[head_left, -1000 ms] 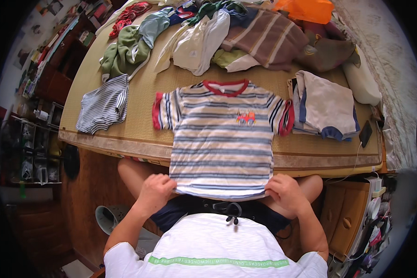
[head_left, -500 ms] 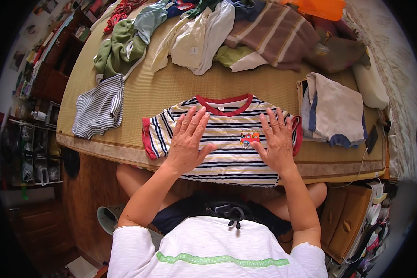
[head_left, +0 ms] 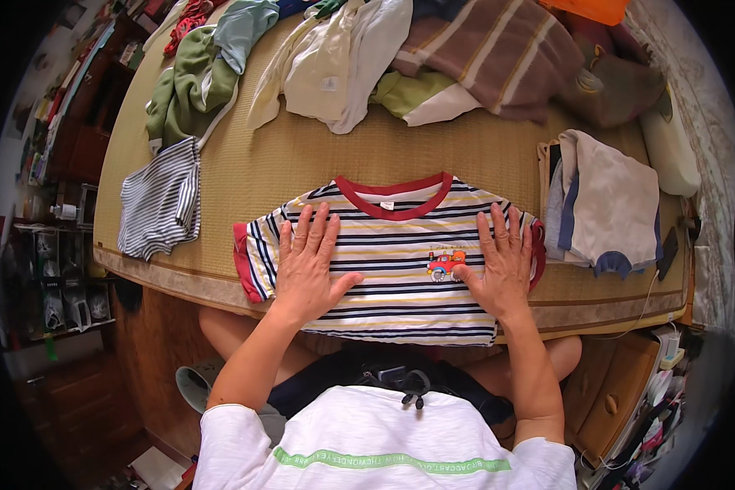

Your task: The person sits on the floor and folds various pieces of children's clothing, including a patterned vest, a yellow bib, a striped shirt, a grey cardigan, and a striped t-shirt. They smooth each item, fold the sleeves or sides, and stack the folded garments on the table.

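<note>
A small striped T-shirt (head_left: pixel 388 304) with red collar and cuffs lies spread out in front of me, its hem at the edge of the woven mat (head_left: pixel 220 196). On its chest is a red vehicle design. My left hand (head_left: pixel 309 265) rests flat on the shirt's left side, fingers apart and pointing away from me. Over the right side, beside the design, my right hand (head_left: pixel 502 265) lies flat too, fingers stretched out. Neither hand grips the cloth. The right cuff is partly hidden behind my right hand.
Folded clothes (head_left: pixel 608 200) are stacked at the right, near a dark phone (head_left: pixel 668 253) on a cable. A striped garment (head_left: pixel 162 200) lies at the left. Along the back are a green garment (head_left: pixel 192 90), a cream top (head_left: pixel 322 73) and a brown striped piece (head_left: pixel 498 57).
Both hands have moved slightly apart, and the shirt lies flatter with its collar opened wider. The whole view has shifted a little.
</note>
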Demonstrator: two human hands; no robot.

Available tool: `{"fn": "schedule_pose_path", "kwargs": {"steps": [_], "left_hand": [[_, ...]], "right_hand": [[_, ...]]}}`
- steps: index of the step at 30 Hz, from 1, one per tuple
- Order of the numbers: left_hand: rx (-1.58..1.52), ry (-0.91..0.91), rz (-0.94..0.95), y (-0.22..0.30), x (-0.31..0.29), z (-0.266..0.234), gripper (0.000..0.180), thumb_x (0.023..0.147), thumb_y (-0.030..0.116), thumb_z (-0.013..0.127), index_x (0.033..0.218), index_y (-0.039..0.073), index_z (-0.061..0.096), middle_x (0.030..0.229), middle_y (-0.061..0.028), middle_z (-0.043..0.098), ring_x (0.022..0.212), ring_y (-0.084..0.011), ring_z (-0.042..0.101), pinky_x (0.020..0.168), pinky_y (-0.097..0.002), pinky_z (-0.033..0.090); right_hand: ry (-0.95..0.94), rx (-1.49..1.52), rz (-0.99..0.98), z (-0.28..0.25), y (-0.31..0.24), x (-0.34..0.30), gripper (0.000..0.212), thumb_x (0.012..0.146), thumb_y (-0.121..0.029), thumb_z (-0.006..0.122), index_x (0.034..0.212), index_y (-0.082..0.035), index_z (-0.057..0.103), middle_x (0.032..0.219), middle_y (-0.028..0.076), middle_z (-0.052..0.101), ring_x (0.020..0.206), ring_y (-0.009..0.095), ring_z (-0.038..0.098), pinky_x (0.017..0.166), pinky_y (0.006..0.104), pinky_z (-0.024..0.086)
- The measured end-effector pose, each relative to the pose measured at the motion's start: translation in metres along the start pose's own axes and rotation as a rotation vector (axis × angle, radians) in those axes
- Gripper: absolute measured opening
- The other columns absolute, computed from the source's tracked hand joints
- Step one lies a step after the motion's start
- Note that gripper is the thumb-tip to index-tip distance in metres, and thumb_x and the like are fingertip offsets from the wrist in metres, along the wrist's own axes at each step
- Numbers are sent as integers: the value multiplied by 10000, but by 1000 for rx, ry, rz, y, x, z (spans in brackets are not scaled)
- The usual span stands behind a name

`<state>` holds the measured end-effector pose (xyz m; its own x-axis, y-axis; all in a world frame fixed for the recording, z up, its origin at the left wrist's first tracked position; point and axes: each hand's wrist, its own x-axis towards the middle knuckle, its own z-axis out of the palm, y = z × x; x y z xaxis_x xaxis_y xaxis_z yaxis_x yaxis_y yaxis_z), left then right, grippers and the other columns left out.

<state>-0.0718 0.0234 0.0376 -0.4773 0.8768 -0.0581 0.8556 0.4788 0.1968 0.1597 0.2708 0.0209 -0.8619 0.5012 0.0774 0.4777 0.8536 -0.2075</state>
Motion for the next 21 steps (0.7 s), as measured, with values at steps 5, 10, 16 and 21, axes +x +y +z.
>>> {"fn": "schedule_pose_path", "kwargs": {"steps": [5,10,16,21], "left_hand": [[0,4,2,4,6,-1,967,874,570,644,1591,48,261,1686,-124,178,1567,-316,98,1246,-529,52],[10,64,26,-3,4,3,936,880,565,645,1576,42,300,1682,-117,201,1565,-307,121,1250,-509,61],[19,194,13,3,-14,3,859,899,521,651,1535,17,369,1645,-143,283,1546,-330,180,1246,-518,92],[-84,292,37,36,-31,-3,763,895,362,719,1494,-4,418,1602,-171,349,1521,-364,240,1234,-529,129]], "right_hand": [[56,-13,17,6,4,1,917,875,-668,592,1591,-160,327,1675,75,244,1557,321,148,1234,531,99],[381,151,-95,3,6,-5,537,853,-255,763,1310,-35,588,1397,162,560,1332,369,491,1107,515,360],[695,74,302,-6,35,-56,256,864,-210,760,1033,-52,652,1035,126,655,986,342,615,852,440,480],[649,175,392,-7,41,-68,197,862,-215,762,932,-61,661,922,107,653,897,338,619,804,429,485]]}}
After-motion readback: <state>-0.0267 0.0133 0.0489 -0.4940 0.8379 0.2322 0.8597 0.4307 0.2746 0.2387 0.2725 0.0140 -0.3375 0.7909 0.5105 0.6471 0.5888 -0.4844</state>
